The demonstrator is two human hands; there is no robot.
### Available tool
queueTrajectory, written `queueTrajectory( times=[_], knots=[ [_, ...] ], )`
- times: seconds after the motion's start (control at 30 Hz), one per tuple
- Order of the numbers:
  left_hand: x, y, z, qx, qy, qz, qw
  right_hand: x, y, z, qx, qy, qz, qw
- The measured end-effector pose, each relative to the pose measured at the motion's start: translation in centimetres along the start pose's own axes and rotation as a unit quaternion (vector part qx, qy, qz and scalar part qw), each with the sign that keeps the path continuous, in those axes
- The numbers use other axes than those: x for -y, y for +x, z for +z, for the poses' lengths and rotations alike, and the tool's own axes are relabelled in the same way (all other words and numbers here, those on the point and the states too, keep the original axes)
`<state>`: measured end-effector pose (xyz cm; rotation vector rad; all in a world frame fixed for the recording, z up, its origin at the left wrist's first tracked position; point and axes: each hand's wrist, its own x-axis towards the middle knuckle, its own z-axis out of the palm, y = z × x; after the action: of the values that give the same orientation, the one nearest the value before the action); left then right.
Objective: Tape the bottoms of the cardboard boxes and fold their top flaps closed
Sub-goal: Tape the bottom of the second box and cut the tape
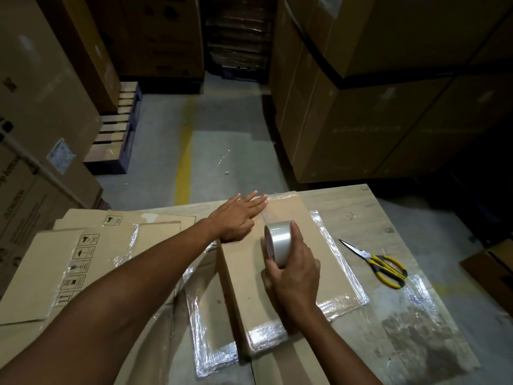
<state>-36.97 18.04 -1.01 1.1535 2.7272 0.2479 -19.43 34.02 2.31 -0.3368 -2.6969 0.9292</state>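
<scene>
A cardboard box [299,218] stands on the wooden table [388,218] in front of me, one flat face turned up. My left hand [237,219] lies flat with straight fingers on the far end of that face, pressing a strip of clear tape down. The strip runs from under its fingers back to a roll of clear tape [279,243]. My right hand [294,269] grips the roll, holding it on edge on the box. Shiny tape shows on the box's near end [266,336].
Yellow-handled scissors [380,263] lie on the table to the right of the box. Flattened cardboard boxes [83,254] with printed symbols are stacked on the left. Tall stacks of cartons [388,93] and a pallet [116,129] flank a concrete aisle beyond the table.
</scene>
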Motion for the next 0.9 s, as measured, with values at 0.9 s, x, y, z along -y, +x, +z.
queueTrajectory(
  times=[0.9],
  knots=[
    [-4.4, -2.7, 1.4, -0.024, -0.035, 0.068, 0.997, -2.5, -5.1, -1.0, -0.055, 0.084, -0.051, 0.994]
  ],
)
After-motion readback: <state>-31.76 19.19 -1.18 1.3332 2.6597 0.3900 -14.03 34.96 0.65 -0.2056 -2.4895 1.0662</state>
